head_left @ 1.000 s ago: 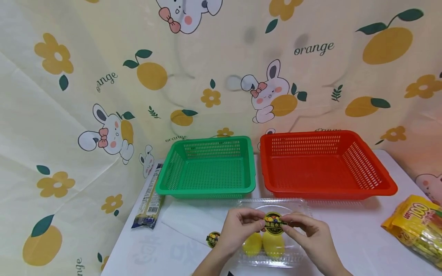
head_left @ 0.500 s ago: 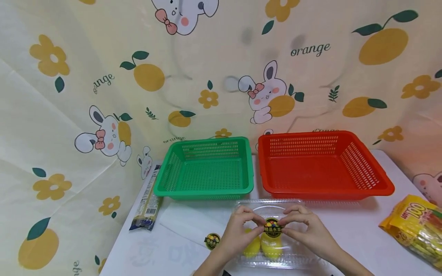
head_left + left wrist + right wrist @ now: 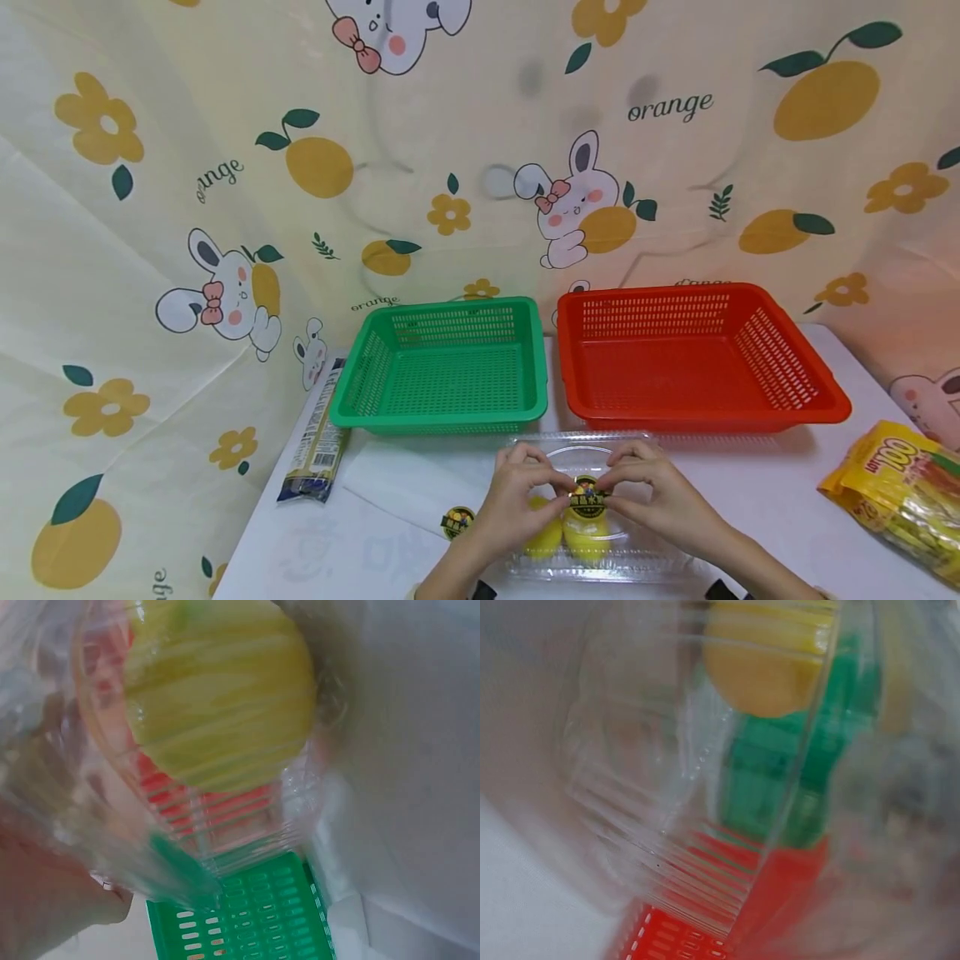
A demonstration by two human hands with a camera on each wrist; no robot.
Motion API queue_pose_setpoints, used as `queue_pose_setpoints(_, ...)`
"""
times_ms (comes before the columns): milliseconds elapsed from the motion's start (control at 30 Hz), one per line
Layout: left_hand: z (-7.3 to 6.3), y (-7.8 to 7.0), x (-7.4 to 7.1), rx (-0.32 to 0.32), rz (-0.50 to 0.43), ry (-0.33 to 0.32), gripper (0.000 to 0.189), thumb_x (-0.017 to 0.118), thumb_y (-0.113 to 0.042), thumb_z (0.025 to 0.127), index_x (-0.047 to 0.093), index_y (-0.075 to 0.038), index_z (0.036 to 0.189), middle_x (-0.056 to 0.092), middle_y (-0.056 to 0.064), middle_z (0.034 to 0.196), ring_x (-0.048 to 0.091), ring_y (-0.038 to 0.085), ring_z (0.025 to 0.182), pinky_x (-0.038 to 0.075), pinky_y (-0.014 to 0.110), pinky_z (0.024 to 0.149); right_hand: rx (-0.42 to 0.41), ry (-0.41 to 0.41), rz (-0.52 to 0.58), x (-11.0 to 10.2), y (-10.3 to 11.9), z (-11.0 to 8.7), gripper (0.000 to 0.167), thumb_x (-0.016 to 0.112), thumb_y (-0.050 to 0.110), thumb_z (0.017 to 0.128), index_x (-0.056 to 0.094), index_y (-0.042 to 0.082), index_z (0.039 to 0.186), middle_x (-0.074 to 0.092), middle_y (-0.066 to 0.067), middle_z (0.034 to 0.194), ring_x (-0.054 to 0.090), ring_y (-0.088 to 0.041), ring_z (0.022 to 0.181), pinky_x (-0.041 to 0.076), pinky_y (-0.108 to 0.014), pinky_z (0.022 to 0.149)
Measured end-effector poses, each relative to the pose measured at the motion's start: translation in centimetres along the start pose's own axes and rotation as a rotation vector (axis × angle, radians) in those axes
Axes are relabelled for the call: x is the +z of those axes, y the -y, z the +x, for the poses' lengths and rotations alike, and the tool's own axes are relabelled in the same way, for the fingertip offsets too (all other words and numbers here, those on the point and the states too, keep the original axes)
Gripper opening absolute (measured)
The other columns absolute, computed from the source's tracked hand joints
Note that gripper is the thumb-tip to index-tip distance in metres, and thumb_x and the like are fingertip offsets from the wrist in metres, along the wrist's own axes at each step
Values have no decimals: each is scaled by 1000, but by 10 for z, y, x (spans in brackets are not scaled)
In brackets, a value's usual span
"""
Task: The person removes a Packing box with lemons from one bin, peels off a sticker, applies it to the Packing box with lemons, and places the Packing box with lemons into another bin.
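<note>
Between my hands, over the lid of a clear plastic clamshell box (image 3: 637, 565), is a round black-and-gold sticker (image 3: 587, 497) with fruit pictures and a band across it. My left hand (image 3: 522, 500) pinches the sticker's left edge between thumb and fingers. At its right edge, my right hand (image 3: 663, 504) pinches it likewise. Two yellow fruits (image 3: 587, 543) show through the plastic, partly covered by the sticker and left hand. The left wrist view has one yellow fruit (image 3: 221, 697) close behind ribbed plastic; the right wrist view shows a yellow fruit (image 3: 769, 667), blurred.
Behind the box stand a green basket (image 3: 442, 423) and a red basket (image 3: 705, 419). A white backing sheet (image 3: 412, 483) with another round sticker (image 3: 457, 522) lies left. A gold-and-blue packet (image 3: 315, 450) sits at the left edge, a yellow bag (image 3: 896, 500) at the right.
The sticker has come down slightly toward the lid and turned a little more level. Both hands have shifted with it, still at its edges. The whole view has drifted slightly left.
</note>
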State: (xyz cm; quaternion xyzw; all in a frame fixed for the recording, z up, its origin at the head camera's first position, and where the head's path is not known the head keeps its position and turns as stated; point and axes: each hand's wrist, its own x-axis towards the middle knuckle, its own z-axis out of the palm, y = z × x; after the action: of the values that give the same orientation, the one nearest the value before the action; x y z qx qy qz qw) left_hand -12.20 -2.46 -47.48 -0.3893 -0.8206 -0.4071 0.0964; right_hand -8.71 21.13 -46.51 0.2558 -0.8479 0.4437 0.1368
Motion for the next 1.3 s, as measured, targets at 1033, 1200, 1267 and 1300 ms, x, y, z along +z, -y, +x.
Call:
queue_pose_setpoints(1033, 6, 10, 8, 76, 173, -6, 22, 81, -20, 82, 76, -19, 104, 65, -14, 85, 51, 6, 99, 37, 41, 99, -240, -119, -196, 14, -12, 5, 35, 89, 7, 64, 76, 22, 93, 62, 17, 90, 52, -14, 100, 36, -33, 89)
queue_pose_setpoints(1200, 7, 9, 8, 96, 211, -11, 20, 81, -21, 83, 76, -18, 103, 61, -13, 78, 51, 6, 95, 38, 43, 100, -260, -134, -205, 15, -12, 5, 34, 88, 5, 64, 77, 21, 93, 59, 16, 88, 51, -13, 98, 36, -30, 85)
queue_pose_setpoints(1267, 7, 8, 8, 103, 231, -10, 21, 81, -21, 83, 76, -18, 103, 61, -13, 78, 52, 7, 95, 38, 43, 100, -264, -137, -210, 15, -12, 5, 35, 89, 4, 64, 77, 21, 93, 59, 16, 88, 50, -13, 97, 37, -30, 84)
queue_pose_setpoints(1300, 7, 7, 8, 103, 238, -7, 21, 81, -22, 83, 76, -18, 103, 61, -12, 78, 52, 8, 95, 39, 43, 100, -259, -134, -214, 15, -12, 4, 36, 89, 3, 64, 77, 21, 92, 58, 16, 88, 50, -13, 97, 37, -31, 85)
